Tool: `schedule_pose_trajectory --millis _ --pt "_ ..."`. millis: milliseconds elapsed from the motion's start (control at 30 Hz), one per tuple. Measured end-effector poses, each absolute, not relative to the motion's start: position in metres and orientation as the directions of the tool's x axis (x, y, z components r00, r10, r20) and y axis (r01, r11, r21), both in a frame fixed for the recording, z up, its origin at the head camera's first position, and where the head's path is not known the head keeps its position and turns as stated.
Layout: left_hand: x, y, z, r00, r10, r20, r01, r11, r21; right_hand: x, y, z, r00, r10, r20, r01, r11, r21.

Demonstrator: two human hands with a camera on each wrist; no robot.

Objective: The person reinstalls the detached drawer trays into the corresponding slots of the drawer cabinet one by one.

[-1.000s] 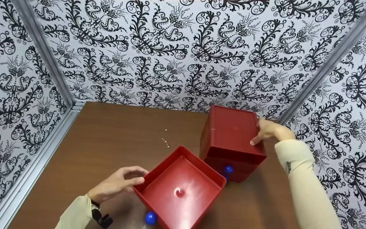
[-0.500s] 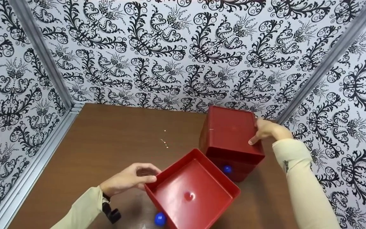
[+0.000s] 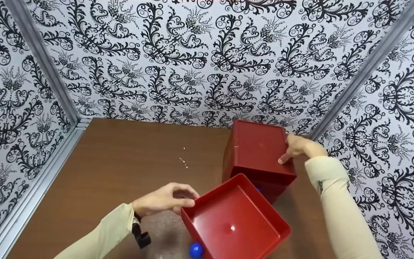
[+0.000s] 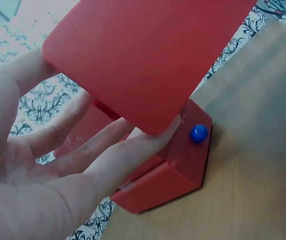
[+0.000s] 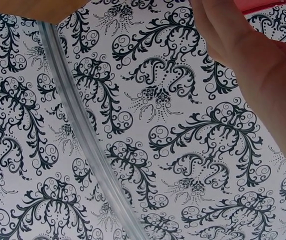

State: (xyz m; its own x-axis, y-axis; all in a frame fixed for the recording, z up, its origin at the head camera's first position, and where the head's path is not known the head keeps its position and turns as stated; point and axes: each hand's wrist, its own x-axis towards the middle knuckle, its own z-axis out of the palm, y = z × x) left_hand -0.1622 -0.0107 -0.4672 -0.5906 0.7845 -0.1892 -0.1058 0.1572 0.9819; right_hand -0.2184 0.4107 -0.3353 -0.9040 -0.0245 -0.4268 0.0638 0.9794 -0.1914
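In the head view my left hand (image 3: 165,199) pinches the back left wall of a shallow red drawer (image 3: 234,219), thumb inside and fingers outside. The drawer is tilted, its hollow facing up, and a blue ball knob (image 3: 196,250) shows at its near left side. Beyond it stands a red drawer cabinet (image 3: 261,147), where my right hand (image 3: 302,147) grips the right side, thumb on top. Another blue knob (image 4: 199,133) shows on the cabinet's front in the left wrist view; the drawer mostly hides it from the head. The right wrist view catches just part of that hand.
The brown wooden tabletop (image 3: 149,154) carries a few pale specks (image 3: 183,162) left of the cabinet. Patterned walls (image 3: 178,64) stand behind and at both sides, with metal rails (image 3: 41,61) at the corners. A black strap (image 3: 140,233) hangs at my left wrist.
My left hand has carried the drawer rightward across the cabinet's front, covering most of the cabinet's knob in the head view. The right hand keeps its grip on the cabinet.
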Motion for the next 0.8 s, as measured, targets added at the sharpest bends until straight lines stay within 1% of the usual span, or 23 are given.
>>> schedule_pose_trajectory --millis 233,400,700,800 --pt "-0.163 -0.005 -0.466 -0.596 0.782 -0.182 -0.13 0.129 0.983 -0.218 0.41 -0.335 -0.9 -0.023 -0.436 0.075 0.975 -0.208" --pt "-0.162 -0.003 -0.464 -0.617 0.767 -0.178 -0.148 0.109 0.983 -0.218 0.41 -0.335 -0.9 -0.03 -0.435 0.074 0.972 -0.221" --pt "-0.153 0.005 -0.463 -0.641 0.745 -0.185 -0.21 0.061 0.976 -0.218 0.409 -0.334 -0.911 -0.024 -0.411 0.053 0.983 -0.175" --pt "-0.151 0.007 -0.462 -0.65 0.737 -0.187 -0.221 0.052 0.974 -0.217 0.409 -0.336 -0.91 -0.015 -0.414 0.066 0.981 -0.182"
